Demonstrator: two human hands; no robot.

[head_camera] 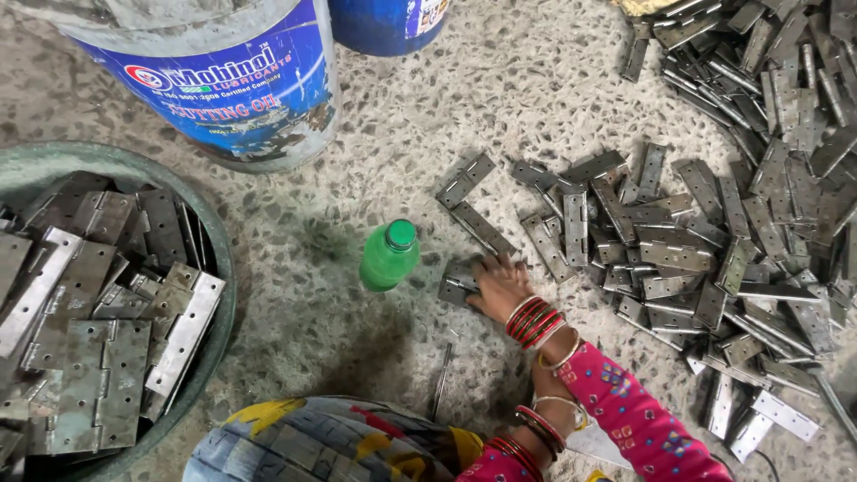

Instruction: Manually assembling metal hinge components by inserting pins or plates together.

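On the speckled stone floor (375,107), just right of a green plastic bottle (389,256), lies a small metal hinge (457,283), and the right hand (500,286) rests flat on it, fingers spread over its right end and pressing it down rather than pinching it. Red bangles (533,322) ring that wrist above a pink patterned sleeve (629,412). The left hand is hidden; only its bangled wrist (536,428) shows near the bottom edge, so I cannot tell how it is held. Two more hinges (471,201) lie apart just above the hand. Farther right, a loose heap of grey hinges (714,205) spreads across the floor. At the left edge, a round green tub (219,268) holds larger hinges (98,330). Above it stands a blue-labelled bucket (223,80), with a blue container (384,22) beside it.
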